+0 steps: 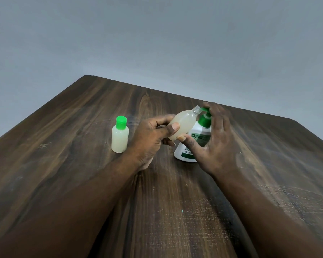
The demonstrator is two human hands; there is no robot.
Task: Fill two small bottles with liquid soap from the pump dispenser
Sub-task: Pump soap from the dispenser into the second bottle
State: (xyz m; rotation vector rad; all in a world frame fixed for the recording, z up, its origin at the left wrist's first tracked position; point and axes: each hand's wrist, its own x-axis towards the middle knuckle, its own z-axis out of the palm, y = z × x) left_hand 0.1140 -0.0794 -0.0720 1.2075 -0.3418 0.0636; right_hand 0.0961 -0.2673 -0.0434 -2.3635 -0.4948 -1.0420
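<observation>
At centre frame the uncapped small bottle (183, 125), cloudy with soap, tilts with its neck at the pump dispenser (194, 140) nozzle. The left hand (153, 138) grips its body; the right hand (214, 138), fingers spread, presses the green pump head. Left of them a capped bottle (120, 135) stands on the wooden table (73, 127).
</observation>
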